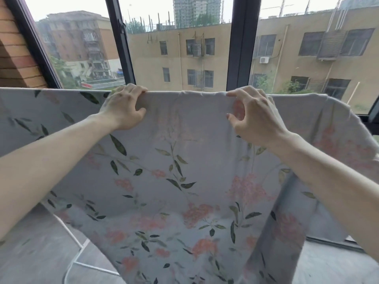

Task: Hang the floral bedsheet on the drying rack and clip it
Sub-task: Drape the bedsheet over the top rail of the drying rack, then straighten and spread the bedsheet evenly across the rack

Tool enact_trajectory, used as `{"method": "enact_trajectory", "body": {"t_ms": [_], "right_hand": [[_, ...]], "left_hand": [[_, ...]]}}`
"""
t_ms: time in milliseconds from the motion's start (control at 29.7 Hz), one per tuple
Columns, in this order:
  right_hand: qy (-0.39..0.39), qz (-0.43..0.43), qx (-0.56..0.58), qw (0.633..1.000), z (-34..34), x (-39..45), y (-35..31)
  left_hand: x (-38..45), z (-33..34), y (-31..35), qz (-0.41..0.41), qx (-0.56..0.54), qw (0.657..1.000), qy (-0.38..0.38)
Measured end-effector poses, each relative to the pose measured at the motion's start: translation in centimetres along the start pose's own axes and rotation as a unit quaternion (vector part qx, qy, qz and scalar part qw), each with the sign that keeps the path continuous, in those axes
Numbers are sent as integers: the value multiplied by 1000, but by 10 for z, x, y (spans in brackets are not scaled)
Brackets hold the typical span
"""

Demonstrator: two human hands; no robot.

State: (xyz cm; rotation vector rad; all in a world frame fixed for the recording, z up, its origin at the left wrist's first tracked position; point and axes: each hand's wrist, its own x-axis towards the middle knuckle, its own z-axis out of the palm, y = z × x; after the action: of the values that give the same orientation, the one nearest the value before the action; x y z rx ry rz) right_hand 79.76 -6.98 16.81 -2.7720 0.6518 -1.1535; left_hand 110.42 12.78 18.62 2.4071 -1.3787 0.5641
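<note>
The left hand [123,105] curls its fingers over the top fold of the floral bedsheet [184,171], thumb pressed on the near face, gripping it along what seems to be the rack's top bar, which is hidden under the cloth. The right hand [254,117] pinches the same fold a little way along, fingertips bent onto the edge. The sheet is draped over the bar and hangs toward the floor [41,253], its right end bunched and uneven. A white rack leg [67,228] shows low on the left, before the window [180,48]. Hanging looks mostly done; smoothing and all clipping remain, and no clips are visible
</note>
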Motion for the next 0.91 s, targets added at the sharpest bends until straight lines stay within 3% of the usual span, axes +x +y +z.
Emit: {"method": "enact_trajectory", "body": {"t_ms": [236,438,573,910], "right_hand": [[-29,18,-9,999,29,15,-59],[-56,-12,47,997,86,34,-163],[-59,-46,89,993,118,52,-232],[-100,-118,133,979,194,101,-380]], "left_hand": [[-14,-6,-38,-20,-27,999,-8],[-62,-43,-137,-62,-16,998,4],[-103,-70,-222,-132,-20,990,39],[-210,-118,-397,-327,-27,943,49]]}}
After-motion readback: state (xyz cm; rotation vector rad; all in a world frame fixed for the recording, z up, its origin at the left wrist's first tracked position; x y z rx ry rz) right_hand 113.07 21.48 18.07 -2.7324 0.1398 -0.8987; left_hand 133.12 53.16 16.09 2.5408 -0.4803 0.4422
